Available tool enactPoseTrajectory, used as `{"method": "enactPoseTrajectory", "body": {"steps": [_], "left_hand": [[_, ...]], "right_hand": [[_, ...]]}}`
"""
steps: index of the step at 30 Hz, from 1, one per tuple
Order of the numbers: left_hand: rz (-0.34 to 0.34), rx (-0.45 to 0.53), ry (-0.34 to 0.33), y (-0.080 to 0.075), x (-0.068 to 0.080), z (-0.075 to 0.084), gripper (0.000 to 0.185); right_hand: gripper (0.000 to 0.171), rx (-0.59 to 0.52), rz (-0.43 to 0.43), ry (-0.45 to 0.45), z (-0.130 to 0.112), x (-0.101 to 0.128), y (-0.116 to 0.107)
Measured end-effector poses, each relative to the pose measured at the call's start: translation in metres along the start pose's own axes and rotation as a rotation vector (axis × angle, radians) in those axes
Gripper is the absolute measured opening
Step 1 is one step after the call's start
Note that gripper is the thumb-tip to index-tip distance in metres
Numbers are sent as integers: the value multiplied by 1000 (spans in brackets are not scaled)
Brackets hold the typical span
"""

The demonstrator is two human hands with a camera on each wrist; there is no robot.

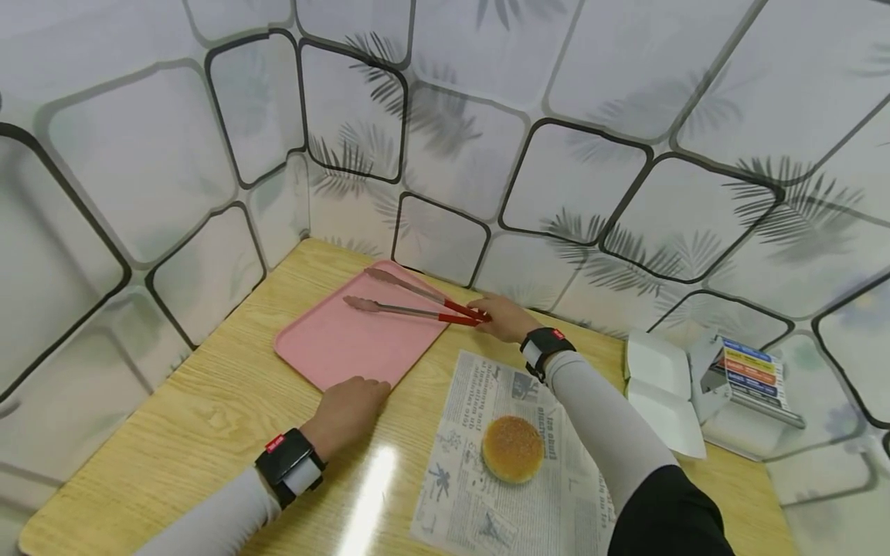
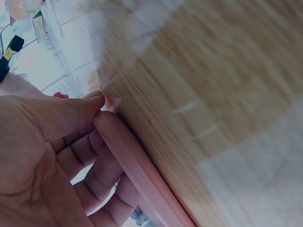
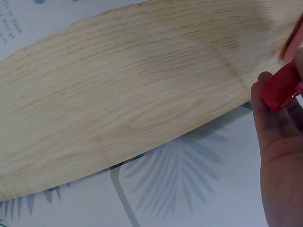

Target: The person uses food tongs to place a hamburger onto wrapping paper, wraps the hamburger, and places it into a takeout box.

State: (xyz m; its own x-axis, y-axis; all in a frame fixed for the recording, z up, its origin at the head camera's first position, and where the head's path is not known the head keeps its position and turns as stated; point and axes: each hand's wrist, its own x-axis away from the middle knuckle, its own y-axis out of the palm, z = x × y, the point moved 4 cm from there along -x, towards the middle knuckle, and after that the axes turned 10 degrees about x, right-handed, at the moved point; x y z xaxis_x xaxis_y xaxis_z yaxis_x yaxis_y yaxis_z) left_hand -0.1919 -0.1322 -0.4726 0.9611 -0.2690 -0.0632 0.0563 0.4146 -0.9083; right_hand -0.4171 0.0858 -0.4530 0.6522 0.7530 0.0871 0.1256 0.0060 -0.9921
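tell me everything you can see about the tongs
The tongs are metal with red-covered handles and flat, pinkish tips. They lie across the far corner of the pink tray, arms spread apart, tips pointing left over the tray and handles sticking out past its right edge. The right hand touches the red handle end; the right wrist view shows fingers against the red grip. The left hand holds the tray's near edge, not the tongs.
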Motion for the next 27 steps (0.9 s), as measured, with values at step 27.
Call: {"method": "enactPoseTrajectory", "body": {"steps": [27], "left_hand": [[-18,22,4,-9,-2,6,24]], "right_hand": [[51,-125,5,151,40,128,0]]}}
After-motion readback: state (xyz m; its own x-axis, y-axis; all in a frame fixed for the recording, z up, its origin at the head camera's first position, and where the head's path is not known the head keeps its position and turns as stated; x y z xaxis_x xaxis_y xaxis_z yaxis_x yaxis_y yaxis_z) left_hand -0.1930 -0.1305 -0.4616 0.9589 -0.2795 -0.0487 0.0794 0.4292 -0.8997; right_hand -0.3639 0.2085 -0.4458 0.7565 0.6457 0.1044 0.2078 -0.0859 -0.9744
